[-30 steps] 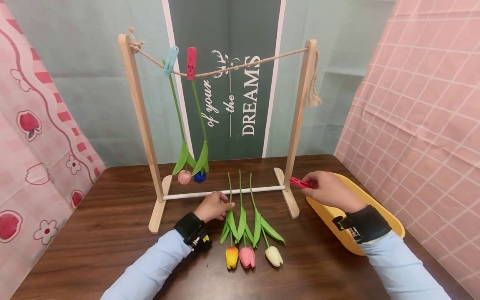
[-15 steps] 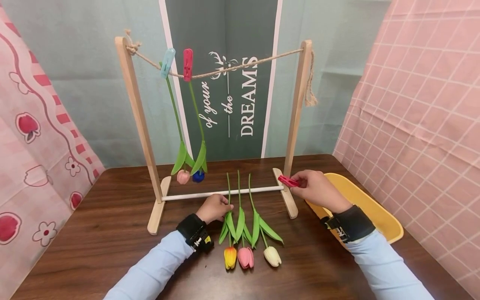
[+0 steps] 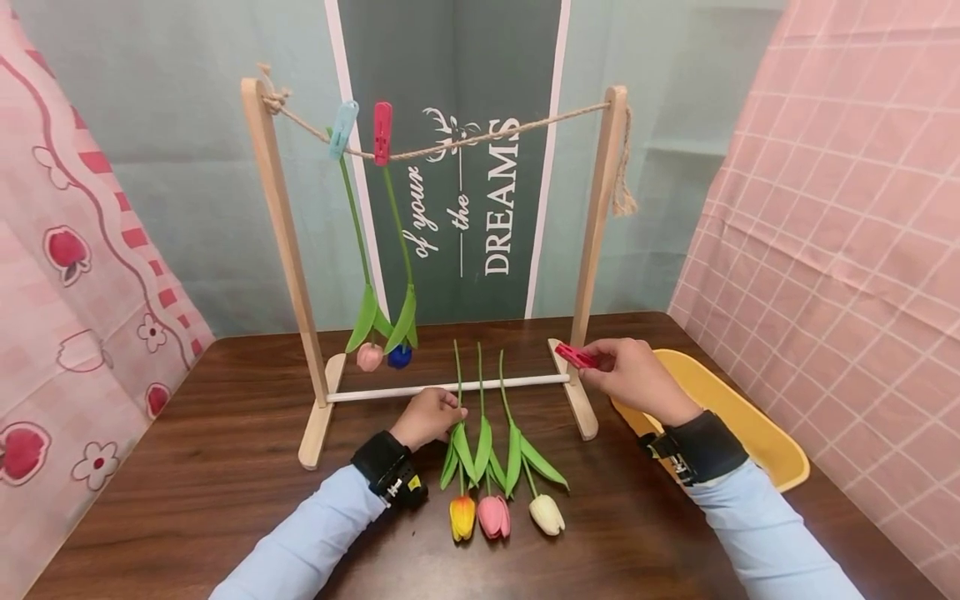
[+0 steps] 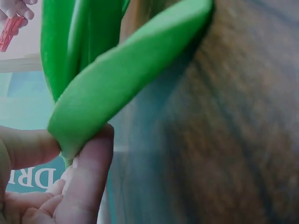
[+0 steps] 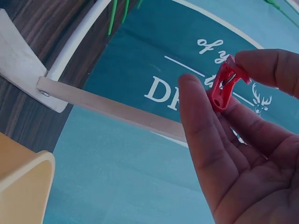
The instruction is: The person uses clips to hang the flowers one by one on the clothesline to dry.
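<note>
I've got the left hand (image 3: 429, 417) low at the table (image 3: 225, 417), thumb and finger pinching the orange-yellow tulip (image 3: 464, 452) at its leaf base, bloom nearest me; right hand (image 3: 637, 377), knuckles up beside the yellow basket (image 3: 738, 408), grips a bright red clothespin (image 3: 576, 357) near the rack's right post (image 3: 598, 233).

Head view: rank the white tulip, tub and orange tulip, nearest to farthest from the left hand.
1. Orange tulip: stem pinched in the left hand.
2. White tulip: lying to its right.
3. Tub: far right side.
</note>
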Demonstrator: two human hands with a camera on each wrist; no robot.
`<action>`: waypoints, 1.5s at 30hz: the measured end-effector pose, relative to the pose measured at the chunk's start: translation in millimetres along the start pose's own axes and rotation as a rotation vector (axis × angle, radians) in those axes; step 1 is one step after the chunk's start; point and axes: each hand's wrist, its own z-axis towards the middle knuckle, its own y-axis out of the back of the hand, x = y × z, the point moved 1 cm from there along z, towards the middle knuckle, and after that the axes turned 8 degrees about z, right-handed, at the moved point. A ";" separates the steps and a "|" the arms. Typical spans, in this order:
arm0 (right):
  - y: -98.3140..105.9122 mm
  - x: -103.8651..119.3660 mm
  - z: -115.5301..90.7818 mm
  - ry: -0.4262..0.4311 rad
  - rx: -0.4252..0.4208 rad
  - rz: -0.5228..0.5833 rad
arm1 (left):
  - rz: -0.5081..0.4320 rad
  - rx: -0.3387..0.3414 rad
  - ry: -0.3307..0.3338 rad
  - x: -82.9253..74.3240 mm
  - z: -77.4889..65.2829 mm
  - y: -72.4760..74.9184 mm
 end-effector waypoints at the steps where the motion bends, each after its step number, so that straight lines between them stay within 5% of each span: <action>1: 0.1 0.9 0.2 0.004 -0.005 0.005 | -0.013 -0.003 -0.007 -0.7 -0.5 1.0; 13: 5.5 22.4 7.4 0.160 -0.118 -0.016 | -0.094 -0.034 -0.112 -21.6 -15.0 18.1; 32: 45.2 88.3 32.9 0.346 -0.257 0.032 | 0.022 -0.153 -0.374 -66.1 -44.1 37.2; 45: 71.3 138.7 59.8 0.417 -0.276 0.171 | -0.001 -0.220 -0.443 -82.6 -48.8 51.6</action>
